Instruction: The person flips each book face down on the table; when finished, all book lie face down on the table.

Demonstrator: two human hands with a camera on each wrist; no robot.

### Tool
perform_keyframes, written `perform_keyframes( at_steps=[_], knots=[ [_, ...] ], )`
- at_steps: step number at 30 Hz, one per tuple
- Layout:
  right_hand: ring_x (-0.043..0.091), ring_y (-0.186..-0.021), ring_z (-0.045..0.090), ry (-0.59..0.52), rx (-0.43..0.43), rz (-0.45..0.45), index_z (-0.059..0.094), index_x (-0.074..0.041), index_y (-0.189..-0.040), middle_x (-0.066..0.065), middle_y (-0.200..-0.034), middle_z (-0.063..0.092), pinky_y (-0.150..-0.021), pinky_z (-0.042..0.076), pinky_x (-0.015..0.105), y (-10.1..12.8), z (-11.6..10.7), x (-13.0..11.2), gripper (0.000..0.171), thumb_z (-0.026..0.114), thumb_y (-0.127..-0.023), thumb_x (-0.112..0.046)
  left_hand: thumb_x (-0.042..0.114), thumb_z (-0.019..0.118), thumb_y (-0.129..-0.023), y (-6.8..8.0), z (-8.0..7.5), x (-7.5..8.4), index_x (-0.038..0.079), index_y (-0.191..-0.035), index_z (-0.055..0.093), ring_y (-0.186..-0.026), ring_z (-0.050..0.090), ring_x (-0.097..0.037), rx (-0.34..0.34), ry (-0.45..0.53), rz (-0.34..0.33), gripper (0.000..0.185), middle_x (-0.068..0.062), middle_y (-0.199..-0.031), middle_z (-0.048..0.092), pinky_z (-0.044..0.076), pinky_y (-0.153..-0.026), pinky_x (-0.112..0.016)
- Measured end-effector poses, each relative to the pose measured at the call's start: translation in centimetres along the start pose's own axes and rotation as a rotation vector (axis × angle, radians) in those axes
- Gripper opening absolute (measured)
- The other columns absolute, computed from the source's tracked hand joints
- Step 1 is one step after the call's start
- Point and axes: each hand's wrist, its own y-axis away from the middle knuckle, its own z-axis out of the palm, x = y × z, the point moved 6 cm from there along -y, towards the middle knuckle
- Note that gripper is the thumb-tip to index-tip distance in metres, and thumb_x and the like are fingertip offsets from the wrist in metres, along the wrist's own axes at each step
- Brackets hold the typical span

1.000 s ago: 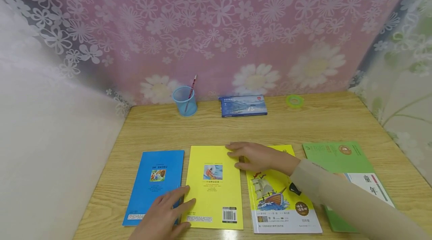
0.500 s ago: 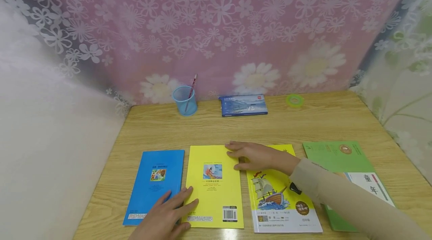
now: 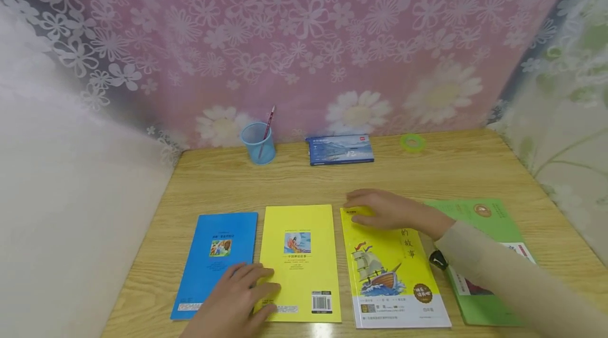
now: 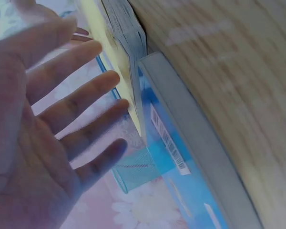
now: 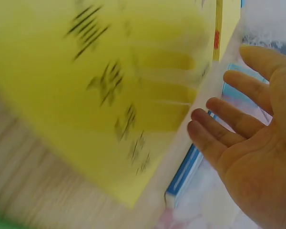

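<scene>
Four books lie in a row near the wooden table's [image 3: 465, 169] front edge: a blue book [image 3: 216, 259], a plain yellow book [image 3: 299, 259], a yellow book with a sailing ship [image 3: 389, 274] and a green book [image 3: 480, 219]. My left hand [image 3: 239, 293] lies flat with straight fingers across the blue book's right edge and the yellow book's lower left corner. In the left wrist view that hand [image 4: 62, 114] shows spread fingers. My right hand [image 3: 380, 208] rests flat on the ship book's top end, its sleeve crossing the green book. The right wrist view shows its open palm [image 5: 238, 124] over the ship book [image 5: 109, 86].
At the back of the table stand a blue mesh pen cup [image 3: 258, 143] holding a pencil, a flat blue box [image 3: 339, 149] and a green tape roll [image 3: 412, 141]. Flowered curtains close off the back and both sides.
My right hand has moved right, from the plain yellow book's top right corner to the top of the ship book. My left hand has barely shifted.
</scene>
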Motion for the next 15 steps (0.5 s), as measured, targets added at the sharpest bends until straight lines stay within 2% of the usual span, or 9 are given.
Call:
perform_keyframes(
  at_steps=[4,6,10,15],
  knots=[
    [0.039,-0.143,0.054,0.013,0.01,0.034,0.067,-0.013,-0.142,0.015,-0.152,0.06,-0.117,0.045,0.06,1.8,-1.2,1.6,0.041,0.066,-0.105,-0.029,0.044,0.076,-0.096,-0.6,-0.9,0.7,0.033,-0.115,0.078,-0.116,0.068,-0.016,0.122,-0.043,0.065,0.023,0.01,-0.123,0.074,0.056,-0.098,-0.045],
    [0.039,-0.137,0.059,0.011,0.015,0.053,0.068,-0.01,-0.14,0.015,-0.146,0.065,-0.114,0.048,0.059,2.6,-1.9,2.1,0.04,0.067,-0.104,-0.026,0.044,0.076,-0.096,-1.0,-1.1,1.1,0.032,-0.113,0.079,-0.112,0.07,-0.013,0.14,-0.035,0.075,0.021,0.012,-0.119,0.075,0.057,-0.095,-0.043],
    [0.038,-0.127,0.065,-0.025,0.006,0.139,0.069,-0.005,-0.138,0.016,-0.138,0.069,-0.106,0.055,0.056,4.3,-3.4,3.1,0.04,0.067,-0.104,-0.026,0.043,0.075,-0.097,-1.9,-1.5,1.9,0.032,-0.113,0.079,-0.109,0.072,-0.011,0.13,-0.001,0.076,0.02,0.013,-0.115,0.076,0.058,-0.095,-0.042],
    [0.038,-0.122,0.068,-0.115,-0.032,0.199,0.066,0.0,-0.14,0.02,-0.139,0.068,-0.099,0.061,0.051,6.0,-4.2,4.2,0.046,0.065,-0.106,-0.031,0.054,0.069,-0.099,-3.3,-1.5,3.2,0.031,-0.117,0.078,-0.111,0.071,-0.012,0.076,0.011,0.073,0.031,0.012,-0.118,0.075,0.058,-0.096,-0.044]
  ],
)
